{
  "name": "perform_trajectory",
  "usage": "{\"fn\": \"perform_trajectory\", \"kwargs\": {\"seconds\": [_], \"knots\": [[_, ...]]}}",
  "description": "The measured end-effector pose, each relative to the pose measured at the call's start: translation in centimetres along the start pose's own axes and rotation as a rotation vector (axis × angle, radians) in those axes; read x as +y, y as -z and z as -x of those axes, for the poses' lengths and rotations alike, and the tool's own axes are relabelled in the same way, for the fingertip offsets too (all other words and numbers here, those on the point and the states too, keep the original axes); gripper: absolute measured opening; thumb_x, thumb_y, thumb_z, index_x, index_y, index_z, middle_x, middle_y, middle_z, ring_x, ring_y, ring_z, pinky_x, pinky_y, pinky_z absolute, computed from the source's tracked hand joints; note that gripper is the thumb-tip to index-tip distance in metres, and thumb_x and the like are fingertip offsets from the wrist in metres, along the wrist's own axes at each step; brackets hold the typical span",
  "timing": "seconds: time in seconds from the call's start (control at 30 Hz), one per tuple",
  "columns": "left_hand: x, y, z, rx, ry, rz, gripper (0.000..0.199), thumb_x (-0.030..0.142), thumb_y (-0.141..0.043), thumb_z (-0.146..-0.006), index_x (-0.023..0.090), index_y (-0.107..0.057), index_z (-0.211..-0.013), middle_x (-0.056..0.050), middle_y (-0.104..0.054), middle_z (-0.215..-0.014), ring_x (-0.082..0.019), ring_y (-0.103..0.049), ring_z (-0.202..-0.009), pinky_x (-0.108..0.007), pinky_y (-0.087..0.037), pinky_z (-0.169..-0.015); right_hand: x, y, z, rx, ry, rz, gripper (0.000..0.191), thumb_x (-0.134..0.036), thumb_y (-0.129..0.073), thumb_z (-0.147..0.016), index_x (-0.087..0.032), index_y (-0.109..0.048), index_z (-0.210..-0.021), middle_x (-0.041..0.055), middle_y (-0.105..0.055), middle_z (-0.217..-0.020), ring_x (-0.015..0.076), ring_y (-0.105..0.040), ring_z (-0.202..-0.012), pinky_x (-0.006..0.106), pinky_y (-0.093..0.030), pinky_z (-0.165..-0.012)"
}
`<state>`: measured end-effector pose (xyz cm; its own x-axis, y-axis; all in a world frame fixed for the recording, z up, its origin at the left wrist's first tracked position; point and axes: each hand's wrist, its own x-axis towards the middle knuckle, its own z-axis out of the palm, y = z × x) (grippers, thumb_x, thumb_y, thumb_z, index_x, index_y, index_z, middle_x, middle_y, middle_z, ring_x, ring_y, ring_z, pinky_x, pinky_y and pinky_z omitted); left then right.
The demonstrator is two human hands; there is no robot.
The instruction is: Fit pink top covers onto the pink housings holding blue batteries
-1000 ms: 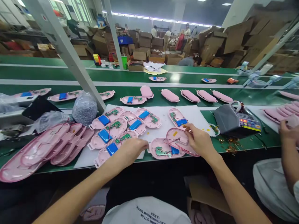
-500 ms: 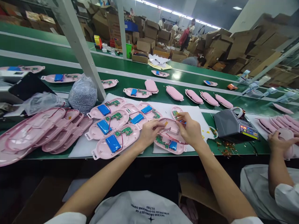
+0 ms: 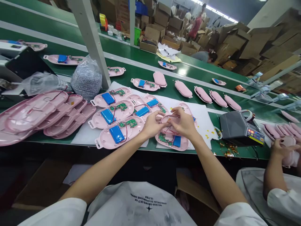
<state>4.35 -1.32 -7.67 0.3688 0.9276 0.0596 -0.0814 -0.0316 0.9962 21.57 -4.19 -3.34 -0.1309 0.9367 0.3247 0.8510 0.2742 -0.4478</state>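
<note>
Both hands hold a pink plastic shell half (image 3: 168,128) between them, partly hidden by the fingers. My left hand (image 3: 151,126) grips its left side with thumb and fingers. On the other side, my right hand (image 3: 184,124) has its thumb and fingers closed on the shell's upper right. Directly below lies another pink shell half (image 3: 167,144) with a green circuit board and a blue battery (image 3: 176,141). To the left, several open shell halves (image 3: 110,141) bearing boards, batteries and red wires rest on a white foam sheet (image 3: 80,135).
A stack of pink shell halves (image 3: 54,106) and a bag of small grey parts (image 3: 86,77) sit at left. Closed pink shells (image 3: 183,88) line the green bench. At right stand a grey tape dispenser (image 3: 238,128) and a co-worker's hand (image 3: 281,149) on another shell.
My right hand has shifted inward along the held shell, bringing the fingers of both hands closer together. The shell is tilted differently, and my view has turned slightly left and down.
</note>
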Motion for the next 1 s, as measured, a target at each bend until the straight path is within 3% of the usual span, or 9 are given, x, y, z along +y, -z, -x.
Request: {"fn": "perform_trajectory", "kwargs": {"seconds": [0.13,0.27,0.4,0.53,0.83,1.0], "knots": [[-0.5,-0.1,0.0,0.03,0.11,0.123,0.038,0.017,-0.077,-0.07,0.012,-0.063,-0.105,-0.008,-0.073,-0.081,-0.019,-0.069,-0.066,-0.025,-0.055,-0.056,0.8,-0.4,-0.5,-0.001,-0.007,-0.108,0.031,-0.024,-0.062,-0.077,-0.022,-0.052,-0.106,0.0025,-0.067,-0.094,0.021,-0.065,-0.087,0.033,-0.048,-0.077],[-0.8,-0.1,0.0,0.043,0.095,0.236,0.039,0.013,-0.077,-0.067,0.011,-0.066,-0.104,-0.01,-0.074,-0.086,-0.021,-0.071,-0.074,-0.026,-0.057,-0.061,0.7,1.3,-1.0,-0.079,0.127,-0.162,0.016,-0.034,-0.054,-0.09,-0.022,-0.056,-0.1,0.0047,-0.065,-0.104,0.0202,-0.061,-0.097,0.034,-0.047,-0.086],[-0.9,-0.2,-0.1,0.039,0.075,0.242,0.043,0.014,-0.081,-0.062,0.01,-0.068,-0.103,-0.01,-0.073,-0.086,-0.022,-0.071,-0.077,-0.025,-0.057,-0.059,-0.1,2.4,-1.2,-0.239,0.276,0.051,0.021,-0.028,-0.043,-0.097,-0.022,-0.062,-0.092,0.006,-0.062,-0.111,0.0216,-0.057,-0.103,0.035,-0.044,-0.089],[-1.0,-0.3,-0.2,0.049,0.04,0.236,0.041,0.017,-0.081,-0.063,0.009,-0.069,-0.102,-0.011,-0.073,-0.089,-0.022,-0.07,-0.079,-0.025,-0.057,-0.061,-0.7,1.8,-1.0,-0.33,0.326,0.267,0.024,-0.024,-0.041,-0.098,-0.022,-0.065,-0.099,0.0081,-0.059,-0.11,0.0224,-0.055,-0.097,0.035,-0.044,-0.083],[-1.0,-0.4,-0.1,0.04,0.02,0.247,0.032,0.014,-0.075,-0.068,0.01,-0.069,-0.099,-0.01,-0.073,-0.088,-0.021,-0.07,-0.082,-0.024,-0.056,-0.064,-1.0,0.4,-1.1,-0.249,0.347,0.453,0.023,-0.023,-0.045,-0.095,-0.02,-0.068,-0.091,0.0087,-0.062,-0.102,0.0243,-0.053,-0.093,0.036,-0.042,-0.076],[-0.9,-0.4,0.0,0.048,0.039,0.221,0.031,0.013,-0.076,-0.068,0.01,-0.068,-0.098,-0.009,-0.073,-0.085,-0.02,-0.07,-0.077,-0.024,-0.055,-0.061,-1.0,-0.1,-1.3,-0.133,0.168,0.413,0.015,-0.03,-0.059,-0.085,-0.02,-0.067,-0.077,0.0084,-0.065,-0.09,0.0241,-0.056,-0.085,0.034,-0.04,-0.065]]}}
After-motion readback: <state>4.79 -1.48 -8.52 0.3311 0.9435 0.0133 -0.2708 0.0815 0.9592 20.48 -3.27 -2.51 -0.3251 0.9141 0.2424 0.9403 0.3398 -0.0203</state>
